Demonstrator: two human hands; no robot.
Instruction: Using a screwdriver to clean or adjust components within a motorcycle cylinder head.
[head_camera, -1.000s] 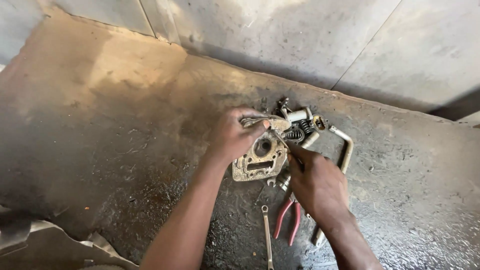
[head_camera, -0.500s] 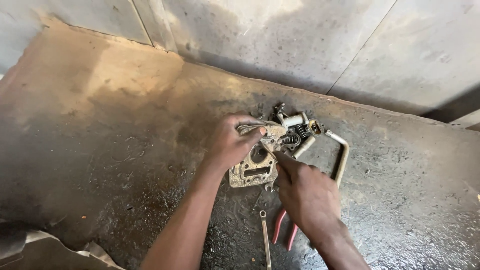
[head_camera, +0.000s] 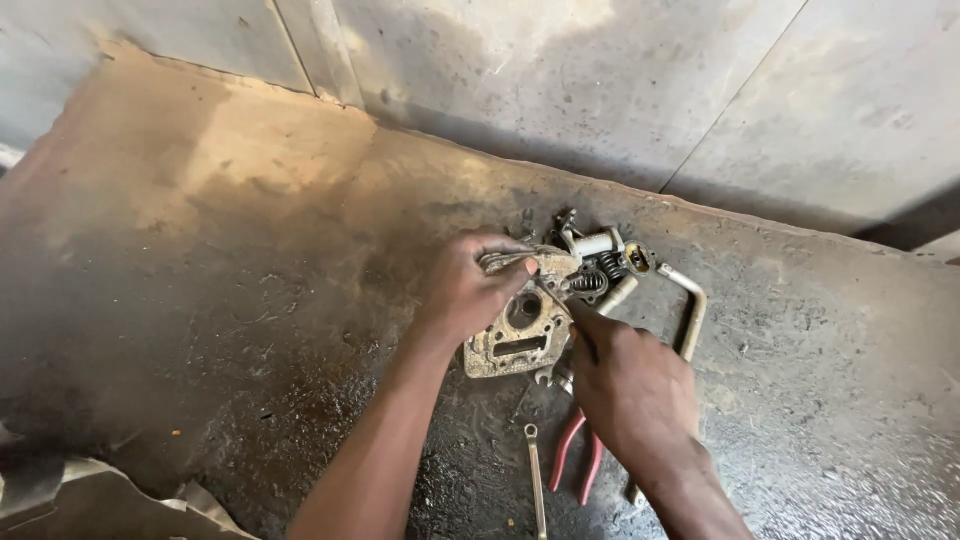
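There were two hands at work, the left hand (head_camera: 468, 290) and the right hand (head_camera: 628, 385). One flat metal housing plate (head_camera: 515, 340) was there, one pair of red-handled pliers (head_camera: 577, 455), one small spanner (head_camera: 535, 478), one bent metal rod (head_camera: 690, 315) and two coil springs (head_camera: 598, 275).

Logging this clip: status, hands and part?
Left hand grips metal plate. Right hand pressed to its edge, grip hidden. Pliers, spanner alongside.

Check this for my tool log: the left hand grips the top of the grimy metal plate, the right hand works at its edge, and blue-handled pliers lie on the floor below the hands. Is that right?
Not quite: the pliers have red handles, not blue, as the head view shows. The rest holds: the left hand grips the top of the grimy metal plate, the right hand works at its edge, and the pliers lie on the floor below the hands.
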